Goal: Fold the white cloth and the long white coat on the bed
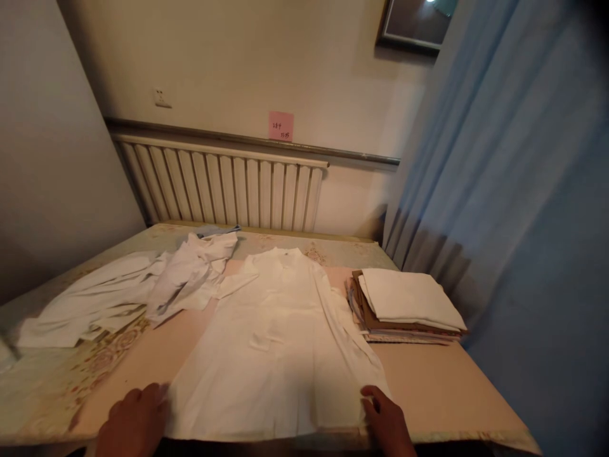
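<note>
A white long-sleeved shirt (285,330) lies spread out on a pinkish cloth, its collar pointing to the wall and its hem near the front edge. At the hem's left corner, my left hand (134,420) has its fingers curled closed on the shirt's edge. My right hand (387,419) pinches the fabric at the right side of the hem, beside the end of the right sleeve. That sleeve runs down along the shirt's body; the left one is folded outward.
A stack of folded clothes (412,298), white on top, sits to the right. Loose crumpled white garments (190,273) lie at the left on a floral cover (102,355). Behind are a radiator (228,181) and a wall; a blue curtain (499,178) hangs at the right.
</note>
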Tool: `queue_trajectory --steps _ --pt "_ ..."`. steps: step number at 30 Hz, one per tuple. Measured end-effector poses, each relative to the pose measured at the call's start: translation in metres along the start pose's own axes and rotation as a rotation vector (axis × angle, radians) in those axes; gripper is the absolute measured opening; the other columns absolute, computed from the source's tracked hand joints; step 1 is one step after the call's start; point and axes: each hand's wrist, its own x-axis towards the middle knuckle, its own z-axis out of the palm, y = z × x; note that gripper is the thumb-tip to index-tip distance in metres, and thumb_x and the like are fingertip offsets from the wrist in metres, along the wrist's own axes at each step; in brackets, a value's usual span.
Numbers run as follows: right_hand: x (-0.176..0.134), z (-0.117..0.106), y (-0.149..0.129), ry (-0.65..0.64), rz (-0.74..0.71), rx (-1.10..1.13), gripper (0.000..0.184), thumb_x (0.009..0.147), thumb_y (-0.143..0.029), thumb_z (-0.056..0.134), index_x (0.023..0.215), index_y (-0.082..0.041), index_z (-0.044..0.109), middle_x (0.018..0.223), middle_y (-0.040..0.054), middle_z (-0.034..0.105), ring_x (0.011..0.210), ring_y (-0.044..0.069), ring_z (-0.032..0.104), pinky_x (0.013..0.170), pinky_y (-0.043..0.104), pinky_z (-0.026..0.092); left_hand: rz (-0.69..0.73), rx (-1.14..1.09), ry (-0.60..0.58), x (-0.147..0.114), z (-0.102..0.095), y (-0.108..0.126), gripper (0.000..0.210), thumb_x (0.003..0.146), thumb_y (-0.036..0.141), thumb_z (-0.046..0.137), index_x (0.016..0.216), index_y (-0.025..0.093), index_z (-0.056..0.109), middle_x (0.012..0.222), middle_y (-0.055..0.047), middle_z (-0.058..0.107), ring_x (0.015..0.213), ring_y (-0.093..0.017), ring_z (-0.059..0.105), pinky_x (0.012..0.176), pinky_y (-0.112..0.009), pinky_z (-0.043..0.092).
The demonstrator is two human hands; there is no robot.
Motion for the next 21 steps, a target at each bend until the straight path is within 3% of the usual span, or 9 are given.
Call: queue_trajectory --steps 2,5,9,13,17,21 --pt "0.001 0.000 0.002 -0.005 0.010 0.013 0.036 0.072 -0.044 0.043 0.086 -0.024 0.068 0.056 -0.0025 0.061 0.055 0.018 0.058 0.058 0.027 0.043 0.074 0.124 0.067 -0.002 -0.003 0.023 0.043 0.084 0.034 0.040 0.118 0.015 0.057 0.116 -0.017 0.057 0.104 -0.037 0.053 0.084 -0.048 0.041" --pt "0.001 0.001 0.005 -0.004 0.008 0.037 0.035 0.072 -0.044 0.044 0.087 -0.023 0.069 0.055 -0.0029 0.060 0.055 0.018 0.058 0.057 0.027 0.043 0.208 0.067 0.130 -0.006 0.009 0.066 0.042 0.086 0.029 0.038 0.122 0.013 0.056 0.128 -0.015 0.053 0.117 -0.033 0.047 0.096 -0.045 0.039" --pt "0.002 0.001 0.004 -0.009 0.012 0.025 0.035 0.074 -0.041 0.043 0.090 -0.022 0.068 0.055 -0.0029 0.058 0.055 0.018 0.058 0.055 0.026 0.042 0.479 -0.137 0.221 -0.018 0.055 0.134 0.038 0.088 0.026 0.039 0.120 0.017 0.057 0.128 -0.011 0.057 0.124 -0.027 0.047 0.106 -0.041 0.036" --pt "0.004 0.001 -0.003 -0.010 0.013 -0.011 0.035 0.075 -0.039 0.041 0.091 -0.021 0.068 0.055 -0.0029 0.057 0.054 0.017 0.057 0.055 0.026 0.040 0.734 -0.230 0.327 -0.034 0.099 0.202 0.039 0.091 0.029 0.039 0.127 0.021 0.053 0.136 -0.009 0.054 0.129 -0.025 0.046 0.105 -0.042 0.041" --pt "0.003 0.002 -0.006 0.003 -0.007 -0.014 0.035 0.076 -0.038 0.042 0.091 -0.020 0.068 0.055 -0.0027 0.057 0.054 0.017 0.056 0.055 0.026 0.039 0.867 -0.274 0.284 -0.044 0.118 0.255 0.041 0.095 0.029 0.034 0.132 0.019 0.050 0.142 -0.010 0.049 0.135 -0.025 0.039 0.106 -0.041 0.041" --pt "0.007 -0.009 0.000 -0.034 -0.005 0.002 0.034 0.076 -0.039 0.042 0.092 -0.020 0.067 0.056 -0.0024 0.058 0.055 0.017 0.057 0.055 0.026 0.040 0.907 -0.197 0.189 -0.049 0.117 0.282 0.044 0.094 0.026 0.038 0.135 0.017 0.047 0.146 -0.012 0.043 0.137 -0.027 0.035 0.109 -0.046 0.037"
